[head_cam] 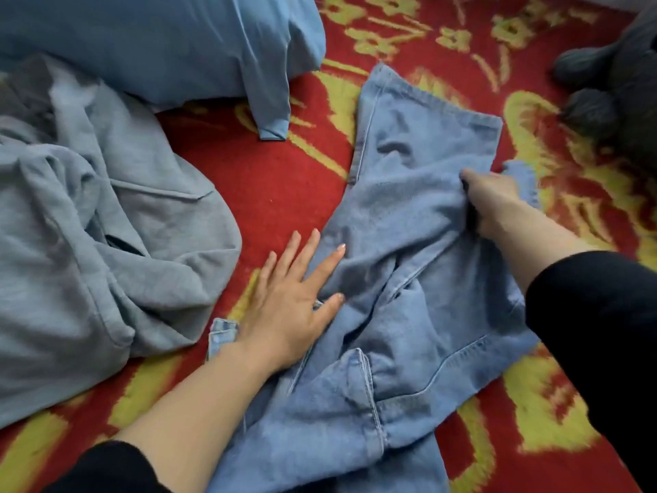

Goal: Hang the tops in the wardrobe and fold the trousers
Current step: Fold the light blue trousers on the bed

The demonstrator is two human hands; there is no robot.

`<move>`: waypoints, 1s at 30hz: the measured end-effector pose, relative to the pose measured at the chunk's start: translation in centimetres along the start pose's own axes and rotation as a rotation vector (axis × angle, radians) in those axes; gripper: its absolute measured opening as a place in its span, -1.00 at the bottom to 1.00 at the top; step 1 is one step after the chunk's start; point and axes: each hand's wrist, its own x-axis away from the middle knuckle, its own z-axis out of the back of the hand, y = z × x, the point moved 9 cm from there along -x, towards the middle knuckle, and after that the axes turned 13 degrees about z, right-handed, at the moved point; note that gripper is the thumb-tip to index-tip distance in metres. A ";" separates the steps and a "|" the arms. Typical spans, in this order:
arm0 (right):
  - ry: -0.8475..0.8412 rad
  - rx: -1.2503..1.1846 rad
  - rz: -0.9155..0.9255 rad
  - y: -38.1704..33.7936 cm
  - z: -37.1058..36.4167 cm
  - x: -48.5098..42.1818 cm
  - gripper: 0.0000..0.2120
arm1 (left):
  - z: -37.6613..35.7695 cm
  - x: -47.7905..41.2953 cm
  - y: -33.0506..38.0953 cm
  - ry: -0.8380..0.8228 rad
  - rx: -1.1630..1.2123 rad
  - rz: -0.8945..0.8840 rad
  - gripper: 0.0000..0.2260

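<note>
Soft, even daylight — faint shadows, slight blur throughout

The trousers (409,243) are spread over the middle and right of the blanket (277,179), with 1 hemmed end laid toward the far side and the rest bunched at the near side; the left hand (288,297) is laid flat on their left edge; the right hand (492,201) is closed on a fold at their right edge, farther away; a crumpled top (106,225) is heaped on the blanket to the left, apart from the trousers; a 2nd top (160,40) is placed behind it at the far left, its sleeve (272,112) trailed toward the trousers without touching; a soft bundle (604,94) is set at the far right, well apart.
</note>
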 end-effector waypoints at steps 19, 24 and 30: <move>-0.363 0.708 0.419 -1.9 -0.4 14.8 -0.69 | 1.4 0.5 -1.5 -0.323 0.924 0.592 -0.84; -0.408 0.786 0.426 -2.4 -0.4 15.2 -0.68 | 2.4 1.1 2.1 -0.386 0.663 0.444 -0.86; -0.439 0.760 0.397 -2.4 -0.3 15.4 -0.72 | 6.1 -0.2 -0.3 -0.058 0.685 0.485 -0.79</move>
